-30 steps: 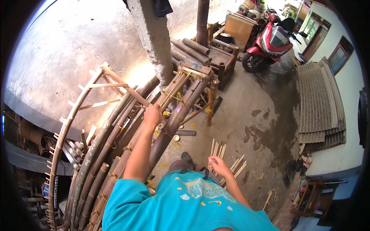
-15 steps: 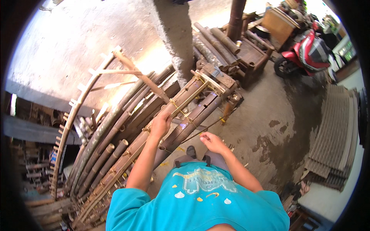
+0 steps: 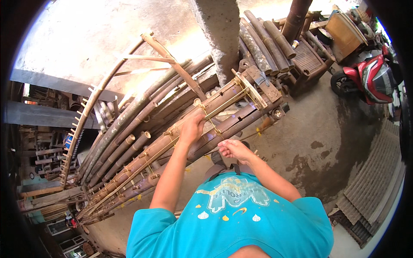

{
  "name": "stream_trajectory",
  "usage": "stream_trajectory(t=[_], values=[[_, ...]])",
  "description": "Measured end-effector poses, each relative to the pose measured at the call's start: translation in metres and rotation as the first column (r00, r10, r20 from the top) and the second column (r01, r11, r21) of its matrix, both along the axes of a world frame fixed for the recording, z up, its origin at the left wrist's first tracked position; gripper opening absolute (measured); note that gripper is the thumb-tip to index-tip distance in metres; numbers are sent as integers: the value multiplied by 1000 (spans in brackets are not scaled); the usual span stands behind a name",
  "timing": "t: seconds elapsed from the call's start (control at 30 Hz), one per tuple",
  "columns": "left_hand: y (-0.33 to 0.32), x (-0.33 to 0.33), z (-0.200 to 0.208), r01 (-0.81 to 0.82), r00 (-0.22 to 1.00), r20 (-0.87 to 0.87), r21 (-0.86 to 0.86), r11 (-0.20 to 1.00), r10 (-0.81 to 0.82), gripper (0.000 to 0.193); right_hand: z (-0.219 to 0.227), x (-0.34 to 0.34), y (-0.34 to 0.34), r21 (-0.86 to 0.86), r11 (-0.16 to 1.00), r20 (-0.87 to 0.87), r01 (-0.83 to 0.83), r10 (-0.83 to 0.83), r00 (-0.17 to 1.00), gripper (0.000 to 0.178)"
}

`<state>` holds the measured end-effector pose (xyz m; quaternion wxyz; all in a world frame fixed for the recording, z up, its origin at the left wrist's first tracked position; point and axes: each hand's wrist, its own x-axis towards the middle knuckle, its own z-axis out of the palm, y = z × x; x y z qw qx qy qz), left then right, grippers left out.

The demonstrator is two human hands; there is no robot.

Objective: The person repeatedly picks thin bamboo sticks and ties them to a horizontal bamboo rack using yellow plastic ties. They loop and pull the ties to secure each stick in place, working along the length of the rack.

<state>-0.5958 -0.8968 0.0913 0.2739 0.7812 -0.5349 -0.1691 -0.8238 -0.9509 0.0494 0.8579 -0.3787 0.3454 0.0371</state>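
Observation:
A long frame of two bamboo poles [image 3: 161,136], joined by thin rods and yellow cord lashings, runs diagonally from far right to near left. My left hand [image 3: 192,128] is closed over the upper pole beside a yellow lashing; its fingertips are partly hidden. Just to the right, my right hand [image 3: 234,150] is closed in a pinch near the lower pole [image 3: 211,141]. A thin yellow cord [image 3: 217,131] leads from a lashing on that pole to its fingertips. At the frame's far end lies a wooden crosspiece [image 3: 254,95].
A curved bamboo piece with many pegs [image 3: 98,92] rises at left. Bamboo poles [image 3: 142,116] lie stacked behind the frame, and more thick tubes [image 3: 271,41] lie at the back by a concrete pillar [image 3: 221,38]. A red scooter [image 3: 372,77] and corrugated sheets [image 3: 370,172] stand at right.
The view has shifted, so the surroundings sit farther right. My right hand has come closer to the lower pole and the left hand. My left hand stays on the upper pole.

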Motion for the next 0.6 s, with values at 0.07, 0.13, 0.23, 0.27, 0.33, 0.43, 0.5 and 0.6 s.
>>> stream_trajectory(t=[0.07, 0.13, 0.23, 0.27, 0.33, 0.43, 0.5, 0.6], values=[[0, 1, 0, 15, 1000, 17, -27, 1000, -15, 21, 4, 0, 2, 76, 995, -31, 62, -60, 998, 27], [-2, -1, -1, 13, 998, 66, 3, 1000, -13, 20, 3, -3, 2, 315, 928, -5, 198, -207, 978, 26], [-6, -8, -1, -42, 989, 143, 90, 995, 29, 20, 35, 13, 11, 459, 659, -130, 595, -613, 779, 23], [-7, -11, 1, -60, 990, 131, 90, 994, 48, 20, 49, 24, 15, 453, 508, -195, 733, -745, 638, 23], [-9, -14, 2, -72, 986, 155, 64, 995, 61, 20, 55, 57, 8, 134, 458, 217, 879, -879, 425, 21], [-7, -17, -5, -55, 972, 231, 28, 998, 47, 21, 105, 115, 28, 238, 674, 575, 700, -678, 458, 24], [1, -21, -2, -92, 958, 277, 73, 993, 68, 25, 134, 163, 37, -340, 793, 468, 505, -323, 822, 31], [-4, -10, -14, 31, 965, 256, -349, 937, 63, 19, 112, 192, -56, -968, 206, -77, -144, 306, 949, 48]])
